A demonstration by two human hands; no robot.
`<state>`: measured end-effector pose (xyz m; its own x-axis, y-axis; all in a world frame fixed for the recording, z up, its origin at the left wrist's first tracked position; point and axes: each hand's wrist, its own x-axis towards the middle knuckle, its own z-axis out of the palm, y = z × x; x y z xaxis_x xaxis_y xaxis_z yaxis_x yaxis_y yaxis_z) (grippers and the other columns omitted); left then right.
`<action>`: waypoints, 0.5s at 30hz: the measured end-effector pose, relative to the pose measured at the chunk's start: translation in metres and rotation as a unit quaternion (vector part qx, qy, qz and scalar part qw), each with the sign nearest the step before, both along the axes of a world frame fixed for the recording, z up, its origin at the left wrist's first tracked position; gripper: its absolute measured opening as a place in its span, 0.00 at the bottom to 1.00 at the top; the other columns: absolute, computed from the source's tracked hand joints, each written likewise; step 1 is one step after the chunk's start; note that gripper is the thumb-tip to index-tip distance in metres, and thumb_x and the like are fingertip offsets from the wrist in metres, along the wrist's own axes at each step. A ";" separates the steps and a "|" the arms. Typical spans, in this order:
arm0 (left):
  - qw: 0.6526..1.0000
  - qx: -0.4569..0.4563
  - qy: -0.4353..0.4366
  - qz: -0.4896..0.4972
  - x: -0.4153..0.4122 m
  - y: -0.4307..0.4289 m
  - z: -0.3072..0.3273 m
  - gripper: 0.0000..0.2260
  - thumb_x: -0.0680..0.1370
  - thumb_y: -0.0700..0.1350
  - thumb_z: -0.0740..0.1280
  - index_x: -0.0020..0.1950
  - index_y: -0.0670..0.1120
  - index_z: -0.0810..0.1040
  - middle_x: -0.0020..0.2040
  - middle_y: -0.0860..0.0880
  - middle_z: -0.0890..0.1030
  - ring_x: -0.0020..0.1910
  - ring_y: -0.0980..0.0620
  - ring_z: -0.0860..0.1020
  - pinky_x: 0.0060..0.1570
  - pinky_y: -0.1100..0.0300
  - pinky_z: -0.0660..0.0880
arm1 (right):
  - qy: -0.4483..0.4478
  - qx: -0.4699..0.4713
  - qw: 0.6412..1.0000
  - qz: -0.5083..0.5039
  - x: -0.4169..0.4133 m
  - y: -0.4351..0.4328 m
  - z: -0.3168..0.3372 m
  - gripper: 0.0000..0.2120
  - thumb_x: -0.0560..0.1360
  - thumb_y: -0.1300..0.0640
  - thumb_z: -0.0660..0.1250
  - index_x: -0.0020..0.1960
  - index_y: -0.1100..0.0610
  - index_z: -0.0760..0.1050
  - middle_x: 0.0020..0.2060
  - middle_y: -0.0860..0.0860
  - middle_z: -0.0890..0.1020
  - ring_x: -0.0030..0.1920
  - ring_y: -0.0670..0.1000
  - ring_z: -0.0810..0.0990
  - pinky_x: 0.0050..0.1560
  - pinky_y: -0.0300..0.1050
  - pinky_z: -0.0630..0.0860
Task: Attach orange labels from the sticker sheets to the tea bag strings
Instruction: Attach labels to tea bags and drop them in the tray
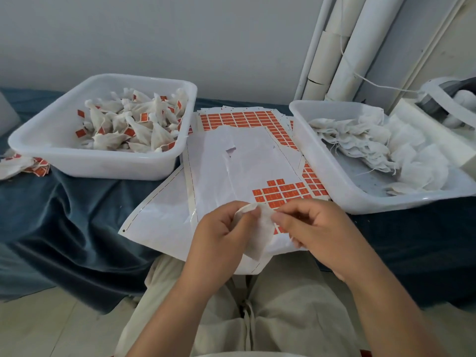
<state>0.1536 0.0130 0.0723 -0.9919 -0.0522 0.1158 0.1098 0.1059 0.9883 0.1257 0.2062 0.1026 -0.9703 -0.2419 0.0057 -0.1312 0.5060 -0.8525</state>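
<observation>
A white tea bag [258,234] hangs between both hands above the near edge of the sticker sheet [231,163]. My left hand [224,233] grips the bag's upper left part. My right hand [311,228] pinches its top right corner; the string is too thin to make out. Orange labels [280,191] remain in rows on the sheet just beyond my fingers, and more rows [239,119] lie at the far end. Most of the sheet's middle is bare backing paper.
A white tub [33,148] at the left holds several tea bags with orange labels. A second white tub [342,186] at the right holds several unlabelled bags. A few labelled bags [23,166] lie on the blue cloth [77,215]. White tubes [342,47] lean against the wall.
</observation>
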 end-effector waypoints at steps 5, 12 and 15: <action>0.996 0.048 -0.044 -0.053 0.000 0.002 0.000 0.13 0.87 0.51 0.60 0.50 0.56 0.83 0.50 0.56 0.87 0.48 0.56 0.85 0.45 0.69 0.78 | -0.150 -0.101 0.981 0.071 0.000 0.001 0.005 0.19 0.84 0.48 0.66 0.34 0.49 0.75 0.29 0.48 0.68 0.28 0.46 0.63 0.29 0.36 0.63; 0.994 0.005 0.058 -0.093 0.003 0.001 0.006 0.05 0.79 0.57 0.70 0.45 0.59 0.82 0.39 0.60 0.83 0.37 0.61 0.80 0.37 0.72 0.73 | -0.272 -0.331 0.898 0.096 -0.001 -0.013 0.000 0.15 0.75 0.49 0.70 0.33 0.53 0.71 0.26 0.47 0.64 0.21 0.44 0.59 0.23 0.35 0.62; 0.996 -0.002 0.047 -0.077 0.003 0.001 0.008 0.11 0.80 0.59 0.64 0.39 0.62 0.79 0.33 0.62 0.78 0.32 0.63 0.76 0.34 0.73 0.70 | -0.298 -0.443 0.841 0.088 -0.003 -0.008 -0.005 0.16 0.74 0.54 0.73 0.32 0.52 0.70 0.23 0.45 0.64 0.18 0.42 0.61 0.22 0.36 0.65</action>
